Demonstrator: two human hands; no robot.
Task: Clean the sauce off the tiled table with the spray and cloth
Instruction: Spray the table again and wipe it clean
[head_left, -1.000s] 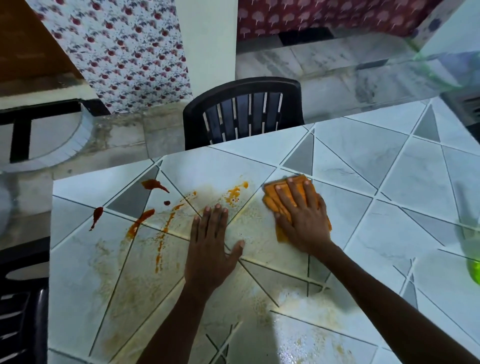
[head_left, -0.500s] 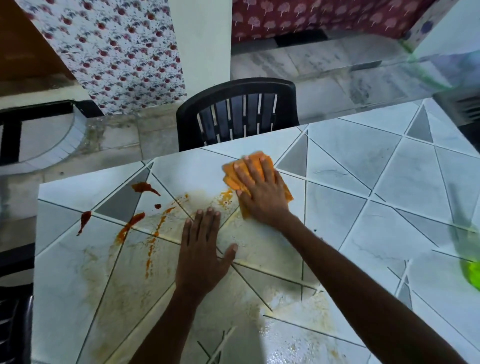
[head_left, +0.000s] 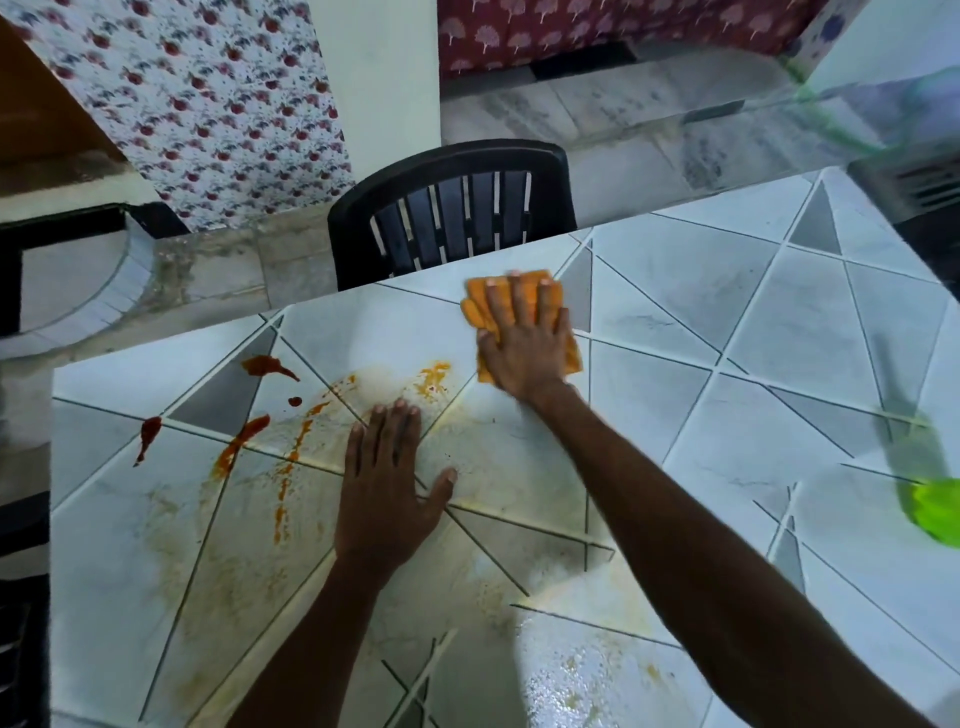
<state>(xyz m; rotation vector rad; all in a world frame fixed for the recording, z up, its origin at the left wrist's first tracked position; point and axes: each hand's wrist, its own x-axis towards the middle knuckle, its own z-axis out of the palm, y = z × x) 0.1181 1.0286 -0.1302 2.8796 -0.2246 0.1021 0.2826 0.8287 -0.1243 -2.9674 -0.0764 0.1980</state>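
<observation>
Wiping: right hand flat on orange cloth; left hand flat, bracing tiled table; firm strokes toward sauce streaks advised.

— Where's the cloth?
— Under the right hand, on the tiled table; a chair stands just beyond.
— And the sauce?
— Left of the left hand. The spray bottle is well right of the right hand.

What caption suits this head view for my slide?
Right hand presses orange cloth on tiled table; left hand flat beside sauce smears.
</observation>
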